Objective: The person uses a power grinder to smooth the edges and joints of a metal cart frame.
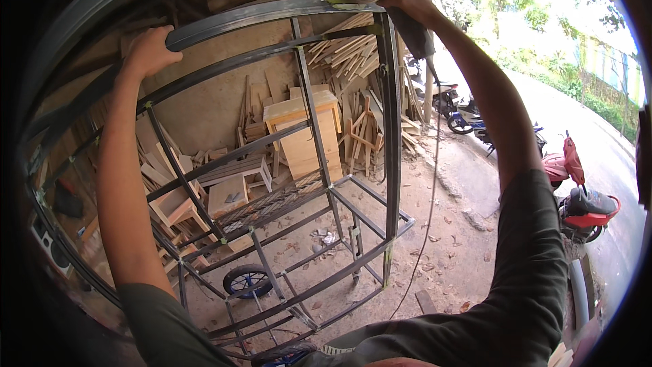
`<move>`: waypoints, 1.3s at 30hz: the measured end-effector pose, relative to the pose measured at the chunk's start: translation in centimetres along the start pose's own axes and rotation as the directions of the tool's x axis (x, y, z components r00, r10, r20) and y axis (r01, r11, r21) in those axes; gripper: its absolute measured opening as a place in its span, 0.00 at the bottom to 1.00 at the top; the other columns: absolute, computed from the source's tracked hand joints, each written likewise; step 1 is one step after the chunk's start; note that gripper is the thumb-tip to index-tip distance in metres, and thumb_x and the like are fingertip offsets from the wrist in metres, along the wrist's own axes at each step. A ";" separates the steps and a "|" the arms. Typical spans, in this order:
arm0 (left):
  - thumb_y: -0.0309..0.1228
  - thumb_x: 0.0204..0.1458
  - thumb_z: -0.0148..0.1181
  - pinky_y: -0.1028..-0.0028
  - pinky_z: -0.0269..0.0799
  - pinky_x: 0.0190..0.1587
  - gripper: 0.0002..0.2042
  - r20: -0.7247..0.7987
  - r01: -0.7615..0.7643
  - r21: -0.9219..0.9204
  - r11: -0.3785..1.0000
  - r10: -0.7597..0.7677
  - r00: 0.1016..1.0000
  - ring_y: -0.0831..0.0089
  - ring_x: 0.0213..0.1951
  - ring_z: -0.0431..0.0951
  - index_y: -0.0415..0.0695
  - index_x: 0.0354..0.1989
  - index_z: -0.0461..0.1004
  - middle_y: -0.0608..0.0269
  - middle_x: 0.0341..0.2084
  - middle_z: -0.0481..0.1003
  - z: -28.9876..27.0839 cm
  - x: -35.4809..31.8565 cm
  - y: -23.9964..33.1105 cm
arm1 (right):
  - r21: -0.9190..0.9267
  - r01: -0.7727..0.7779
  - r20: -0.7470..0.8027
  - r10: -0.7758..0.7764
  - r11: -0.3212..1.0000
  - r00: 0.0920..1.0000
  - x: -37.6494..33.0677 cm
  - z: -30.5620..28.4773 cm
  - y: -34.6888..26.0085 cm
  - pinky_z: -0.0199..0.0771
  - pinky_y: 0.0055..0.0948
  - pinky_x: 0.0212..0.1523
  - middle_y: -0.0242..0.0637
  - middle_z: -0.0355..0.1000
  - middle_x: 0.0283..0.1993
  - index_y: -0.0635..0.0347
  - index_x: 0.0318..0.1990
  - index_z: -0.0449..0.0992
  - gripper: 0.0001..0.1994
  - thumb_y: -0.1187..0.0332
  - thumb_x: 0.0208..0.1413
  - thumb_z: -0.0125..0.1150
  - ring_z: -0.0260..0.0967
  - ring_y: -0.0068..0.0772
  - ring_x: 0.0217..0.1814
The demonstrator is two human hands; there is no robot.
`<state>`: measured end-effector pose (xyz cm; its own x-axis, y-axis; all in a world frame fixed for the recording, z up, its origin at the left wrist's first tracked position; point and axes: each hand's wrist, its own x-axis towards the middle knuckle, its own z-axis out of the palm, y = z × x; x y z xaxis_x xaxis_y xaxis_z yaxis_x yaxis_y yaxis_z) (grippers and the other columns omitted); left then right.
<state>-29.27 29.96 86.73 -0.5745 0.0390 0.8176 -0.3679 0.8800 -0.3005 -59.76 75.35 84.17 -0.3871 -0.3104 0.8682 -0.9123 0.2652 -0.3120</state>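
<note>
Both my arms are raised to the top of a tall dark metal frame (391, 129) of welded square tubes. My left hand (146, 56) is closed around its upper rail (255, 17), with the thumb on the near side and the other fingers partly hidden. At the upper right corner my right hand (415, 8) grips an angle grinder (419, 37). The grinder's disc end points left, just above the rail's corner, where a pale greenish patch (346, 5) shows. I cannot tell whether the disc touches the metal.
The grinder's cord (432, 197) hangs down to the dirt floor (448, 258). A spoked wheel (248, 281) sits low at the frame. Behind stand a wooden cabinet (309, 136) and stacked wood strips (350, 47). Parked motorbikes (587, 211) line the roadside on the right.
</note>
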 end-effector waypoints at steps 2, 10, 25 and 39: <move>0.39 0.40 0.66 0.60 0.73 0.59 0.35 0.002 0.006 0.024 1.000 -0.006 1.000 0.50 0.52 0.78 0.37 0.60 0.72 0.42 0.47 0.79 0.0 -0.3 -0.1 | 0.055 -0.015 -0.093 0.021 0.998 0.995 -3.1 1.2 -2.4 0.76 0.30 0.48 0.38 0.79 0.41 0.63 0.53 0.76 0.30 0.57 0.42 0.76 0.77 0.31 0.41; 0.40 0.42 0.67 0.59 0.70 0.62 0.36 0.099 0.057 0.044 0.997 -0.061 0.993 0.50 0.57 0.75 0.37 0.63 0.70 0.42 0.53 0.76 -0.5 -0.2 0.2 | 0.095 0.046 -0.102 -0.036 0.994 0.994 -2.3 2.6 -1.6 0.75 0.32 0.50 0.39 0.78 0.44 0.65 0.54 0.73 0.30 0.61 0.44 0.76 0.77 0.32 0.43; 0.40 0.42 0.69 0.60 0.70 0.62 0.36 0.068 0.060 0.041 0.997 -0.062 0.996 0.50 0.57 0.75 0.38 0.63 0.70 0.41 0.53 0.76 -0.4 -0.1 1.2 | -0.141 0.129 -0.200 -0.156 0.981 0.967 0.6 5.5 1.2 0.74 0.38 0.55 0.51 0.77 0.48 0.70 0.60 0.68 0.42 0.53 0.39 0.77 0.76 0.44 0.51; 0.39 0.42 0.69 0.59 0.69 0.62 0.38 0.068 0.056 0.063 0.996 -0.061 0.996 0.50 0.58 0.74 0.39 0.65 0.67 0.42 0.55 0.74 0.2 0.2 0.1 | -0.126 0.192 -0.175 -0.212 0.973 0.961 0.6 6.2 0.8 0.73 0.38 0.57 0.54 0.76 0.52 0.71 0.63 0.65 0.45 0.52 0.40 0.77 0.74 0.48 0.55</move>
<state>-29.61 29.97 86.78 -0.5998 -0.0470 0.7988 -0.4448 0.8494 -0.2840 -61.57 69.70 82.09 -0.1551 -0.1953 0.9684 -0.9455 0.3133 -0.0882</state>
